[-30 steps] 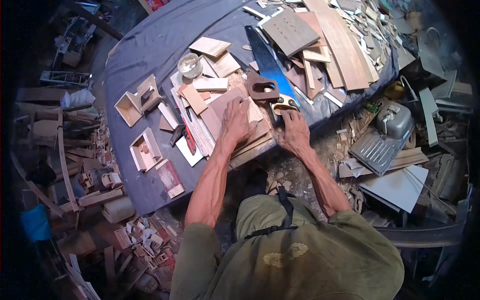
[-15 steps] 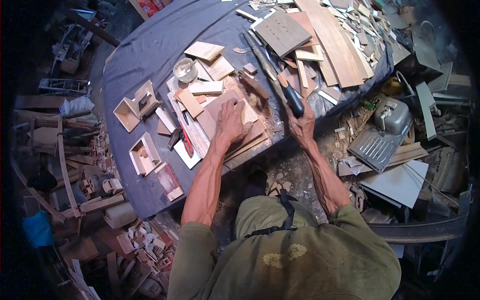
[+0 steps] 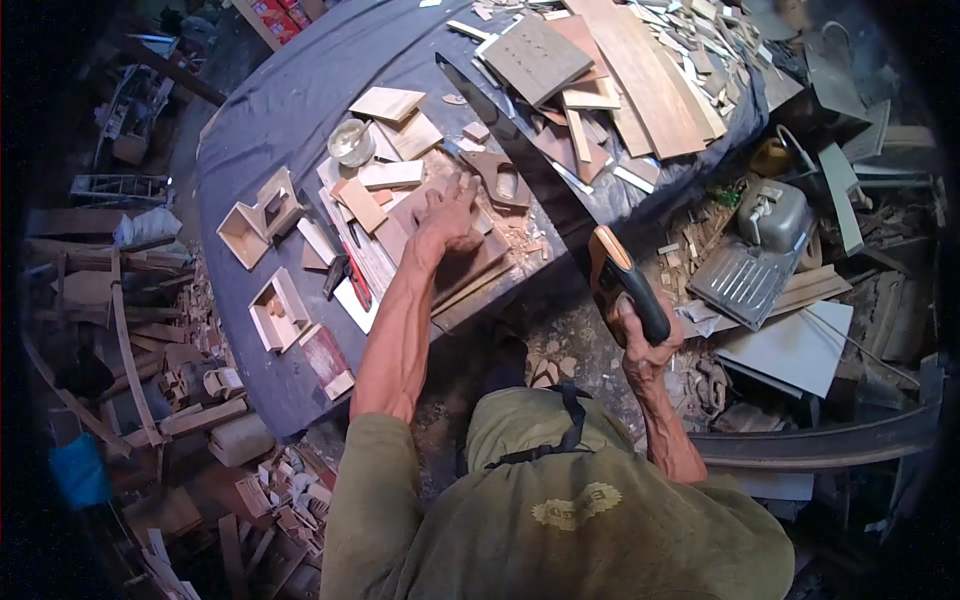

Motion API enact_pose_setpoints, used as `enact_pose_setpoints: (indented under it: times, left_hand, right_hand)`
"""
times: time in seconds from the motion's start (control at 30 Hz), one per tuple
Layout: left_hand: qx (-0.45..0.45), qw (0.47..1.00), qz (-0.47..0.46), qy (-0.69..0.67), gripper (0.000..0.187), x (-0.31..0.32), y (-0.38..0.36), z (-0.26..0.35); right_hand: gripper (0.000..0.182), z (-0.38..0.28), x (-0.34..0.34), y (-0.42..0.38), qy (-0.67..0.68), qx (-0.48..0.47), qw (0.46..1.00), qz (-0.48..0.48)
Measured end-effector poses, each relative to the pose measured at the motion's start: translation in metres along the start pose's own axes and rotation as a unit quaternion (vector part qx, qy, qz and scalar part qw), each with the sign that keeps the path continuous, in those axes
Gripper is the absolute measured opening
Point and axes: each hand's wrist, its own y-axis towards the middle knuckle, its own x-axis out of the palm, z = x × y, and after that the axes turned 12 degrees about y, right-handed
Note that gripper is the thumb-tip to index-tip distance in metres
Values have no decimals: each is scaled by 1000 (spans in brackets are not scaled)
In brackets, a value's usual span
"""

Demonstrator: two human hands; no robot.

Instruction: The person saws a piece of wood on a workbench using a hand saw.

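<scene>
My right hand (image 3: 648, 335) is wrapped around the black and orange handle of a handsaw (image 3: 626, 278), off the front edge of the table. The long dark blade stretches away up and left across the tabletop. My left hand (image 3: 447, 218) presses on a piece of wood (image 3: 482, 250) at the table's front edge, fingers bent over it; the palm hides part of the piece. A second saw with a brown wooden handle (image 3: 497, 183) lies just beyond, among sawdust and chips.
On the cloth-covered table (image 3: 300, 110) stand small wooden boxes (image 3: 280, 312), a jar (image 3: 351, 143) and red-handled pliers (image 3: 358, 283). Boards (image 3: 640, 75) and offcuts pile up at the far right. A metal sink (image 3: 755, 250) and scrap wood lie on the floor at right.
My right hand has drawn the handsaw back toward my body and down to the right, past the table edge. My left hand stays on the wood, its fingers slightly shifted.
</scene>
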Motion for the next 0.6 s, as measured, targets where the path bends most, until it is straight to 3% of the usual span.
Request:
enact_pose_setpoints:
  times: [0.03, 0.17, 0.2, 0.33, 0.43, 0.6]
  left_hand:
    - [-17, 1000, -7, 5, 102, -3, -1, 2]
    - [-26, 976, 201, -81, 79, -1, -4, 15]
    - [-60, 975, 203, -65, 68, -10, -2, 31]
    - [-140, 977, 160, 25, 71, -5, 53, 70]
    - [-157, 979, 125, -39, 80, -6, 73, 83]
    - [-160, 965, 186, -95, 84, 3, 93, 91]
  right_hand:
    - [14, -4, -4, -4, -5, 7, 1000, 3]
    - [13, -14, -12, -16, 20, 43, 998, 41]
    - [13, -14, -15, -19, 30, 53, 997, 49]
    - [14, -15, -26, -24, 38, 75, 994, 76]
    - [16, -22, -31, -26, -4, 83, 993, 79]
    - [17, -23, -36, -32, -40, 64, 993, 87]
